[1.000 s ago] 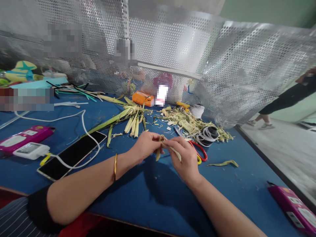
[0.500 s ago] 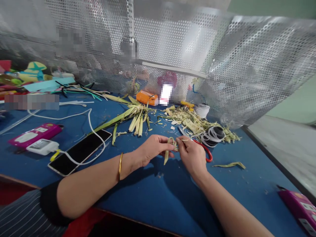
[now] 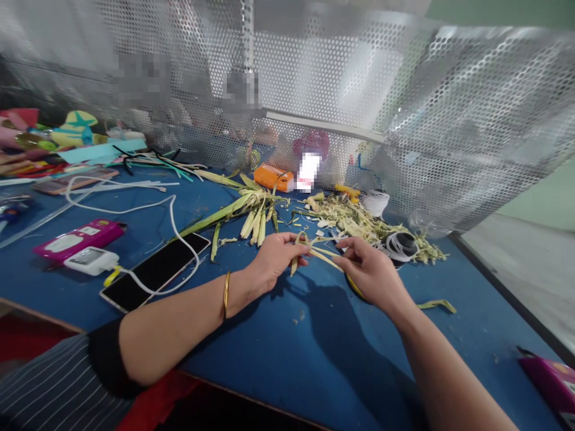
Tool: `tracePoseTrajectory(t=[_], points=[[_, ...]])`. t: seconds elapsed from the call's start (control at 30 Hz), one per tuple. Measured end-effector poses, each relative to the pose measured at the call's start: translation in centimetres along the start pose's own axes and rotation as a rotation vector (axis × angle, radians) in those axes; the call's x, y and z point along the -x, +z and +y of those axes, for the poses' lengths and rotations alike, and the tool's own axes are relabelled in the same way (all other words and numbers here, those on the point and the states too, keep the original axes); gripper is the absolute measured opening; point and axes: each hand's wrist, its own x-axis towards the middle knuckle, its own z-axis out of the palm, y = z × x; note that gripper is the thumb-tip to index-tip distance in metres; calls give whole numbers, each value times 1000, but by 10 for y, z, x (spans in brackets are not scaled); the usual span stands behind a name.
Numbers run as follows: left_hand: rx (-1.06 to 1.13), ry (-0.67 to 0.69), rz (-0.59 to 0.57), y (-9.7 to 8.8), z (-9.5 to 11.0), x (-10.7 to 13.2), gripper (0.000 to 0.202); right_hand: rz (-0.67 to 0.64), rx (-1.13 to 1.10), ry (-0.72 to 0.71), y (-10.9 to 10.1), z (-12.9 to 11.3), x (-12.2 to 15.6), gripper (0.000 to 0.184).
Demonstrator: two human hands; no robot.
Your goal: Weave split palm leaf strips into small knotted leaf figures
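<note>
Pale green leaf strips (image 3: 326,256) stretch between my two hands above the blue table. My left hand (image 3: 278,258) pinches them where they form a small loop, and a short end (image 3: 294,266) hangs below the fingers. Thumb and fingers of my right hand (image 3: 371,269) are closed on the other ends, drawn out to the right in separate strands. Under my right hand a yellow curved edge (image 3: 356,287) shows, perhaps a scissors handle; the rest of it is hidden. Just behind that hand stands a dark spool with white cord (image 3: 401,246).
Leaf scraps (image 3: 359,218) are heaped behind my hands, with cut leaf stalks (image 3: 255,221) to their left. A black phone (image 3: 157,270), a white cable (image 3: 173,215) and a magenta device (image 3: 81,239) lie left. Perforated sheeting (image 3: 314,72) closes off the back.
My right hand has moved right, away from my left, drawing the strips out between them. Before, both hands were close together at the loop. The view has shifted slightly.
</note>
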Motion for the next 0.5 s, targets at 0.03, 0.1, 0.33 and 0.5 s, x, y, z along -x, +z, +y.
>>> tracePoseTrajectory(t=[0.03, 0.1, 0.33, 0.5], points=[[-1, 1, 9, -1, 0, -1, 11, -11, -52, -21, -5, 0, 0, 21], [-15, 5, 21, -1, -1, -2, 13, -44, -206, -35, -11, -1, 0, 20], [-112, 8, -29, 3, -5, 3, 13, -68, -828, 27, 3, -7, 7, 17], [-147, 18, -99, 5, -9, 5, 10, 150, -790, -76, 12, -11, 9, 8]])
